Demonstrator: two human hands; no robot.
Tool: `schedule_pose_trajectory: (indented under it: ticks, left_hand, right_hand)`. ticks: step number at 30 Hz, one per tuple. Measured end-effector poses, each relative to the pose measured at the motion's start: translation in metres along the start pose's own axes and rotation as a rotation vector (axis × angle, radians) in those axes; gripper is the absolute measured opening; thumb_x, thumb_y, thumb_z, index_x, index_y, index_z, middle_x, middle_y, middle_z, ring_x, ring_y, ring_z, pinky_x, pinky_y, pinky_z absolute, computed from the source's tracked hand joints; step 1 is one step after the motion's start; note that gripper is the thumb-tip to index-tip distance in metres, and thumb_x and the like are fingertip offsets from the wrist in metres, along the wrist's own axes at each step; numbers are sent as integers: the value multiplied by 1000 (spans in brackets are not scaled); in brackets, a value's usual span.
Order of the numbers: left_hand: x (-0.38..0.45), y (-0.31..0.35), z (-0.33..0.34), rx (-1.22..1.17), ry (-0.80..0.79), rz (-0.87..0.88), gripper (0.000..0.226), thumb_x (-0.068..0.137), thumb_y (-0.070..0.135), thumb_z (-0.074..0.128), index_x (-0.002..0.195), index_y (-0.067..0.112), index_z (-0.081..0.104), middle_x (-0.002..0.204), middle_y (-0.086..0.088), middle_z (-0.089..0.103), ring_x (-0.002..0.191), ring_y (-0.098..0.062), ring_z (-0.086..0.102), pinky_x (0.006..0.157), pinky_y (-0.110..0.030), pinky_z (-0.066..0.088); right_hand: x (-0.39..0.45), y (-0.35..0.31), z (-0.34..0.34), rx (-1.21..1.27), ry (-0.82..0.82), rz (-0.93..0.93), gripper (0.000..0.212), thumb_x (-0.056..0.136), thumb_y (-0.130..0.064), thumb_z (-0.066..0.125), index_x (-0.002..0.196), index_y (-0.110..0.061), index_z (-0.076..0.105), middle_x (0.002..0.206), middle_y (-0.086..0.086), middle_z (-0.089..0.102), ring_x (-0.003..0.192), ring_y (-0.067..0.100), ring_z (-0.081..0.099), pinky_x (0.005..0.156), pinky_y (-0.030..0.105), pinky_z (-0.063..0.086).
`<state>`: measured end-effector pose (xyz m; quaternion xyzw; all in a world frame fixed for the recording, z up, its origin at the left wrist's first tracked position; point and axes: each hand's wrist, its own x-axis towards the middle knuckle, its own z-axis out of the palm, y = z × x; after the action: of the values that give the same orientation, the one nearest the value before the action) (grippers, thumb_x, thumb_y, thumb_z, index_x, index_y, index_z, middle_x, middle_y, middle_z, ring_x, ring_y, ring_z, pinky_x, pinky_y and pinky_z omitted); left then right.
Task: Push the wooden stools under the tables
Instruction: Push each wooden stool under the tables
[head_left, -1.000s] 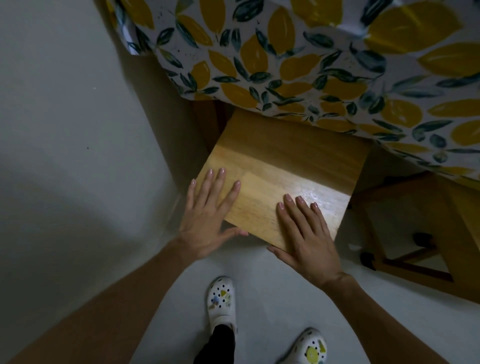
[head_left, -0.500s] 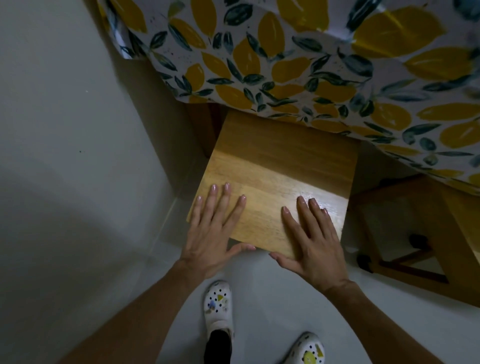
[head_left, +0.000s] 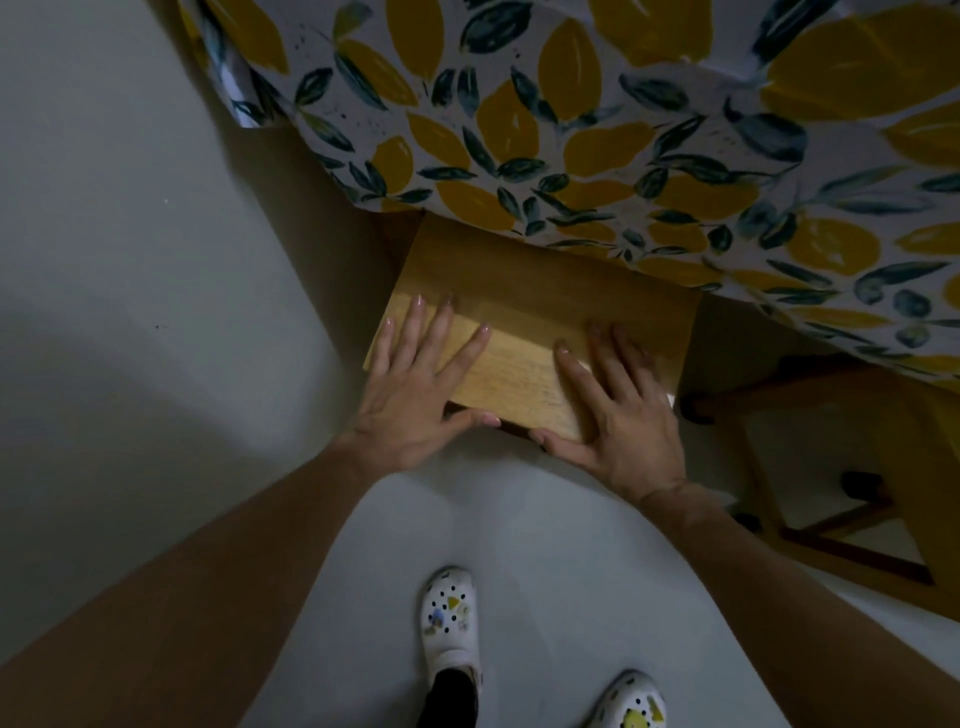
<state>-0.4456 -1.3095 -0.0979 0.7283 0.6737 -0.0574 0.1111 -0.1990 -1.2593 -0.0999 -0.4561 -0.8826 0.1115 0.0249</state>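
A wooden stool (head_left: 540, 291) with a square seat stands on the pale floor, its far half tucked beneath a table covered by a lemon-print cloth (head_left: 571, 130). My left hand (head_left: 415, 384) lies flat on the seat's near left corner, fingers spread, thumb along the front edge. On the near right part of the seat, my right hand (head_left: 618, 415) is flat in the same way. The stool's legs are hidden under the seat.
A pale wall (head_left: 130, 234) runs close along the stool's left side. At the right stands a second wooden frame (head_left: 841, 551) with crossbars, partly under the cloth. My two white clogs (head_left: 449, 618) are on the floor behind the stool.
The stool has slid further under the tablecloth, so less of the seat shows. Both hands moved forward with it and stayed flat on the seat.
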Motion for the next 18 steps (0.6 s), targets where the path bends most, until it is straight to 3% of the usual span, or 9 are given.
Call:
schedule_pose_trajectory:
  ticks: [4,11,18]
  left_hand:
    - [13,-12,-5,-2,-33,30,88,78,84,13,147,38,-15,155,-11,-26,141,-32,-28,116,-53,-11]
    - [15,-6,-5,-11,-19,11,89,77,84,12,148,37,-14,158,-12,-20,143,-34,-23,116,-56,-6]
    - [17,-2,-10,-2,-90,5,90,77,82,13,145,36,-22,154,-14,-31,140,-35,-30,115,-56,-10]
  right_hand:
    - [8,-4,2,23,16,39,88,80,-78,41,149,-23,34,156,17,29,146,35,18,119,48,12]
    - [10,4,1,22,6,48,89,78,-80,43,149,-27,33,157,14,29,146,34,19,117,53,22]
    - [11,7,-1,18,-38,38,92,77,-84,35,151,-30,26,160,11,19,148,32,13,120,50,14]
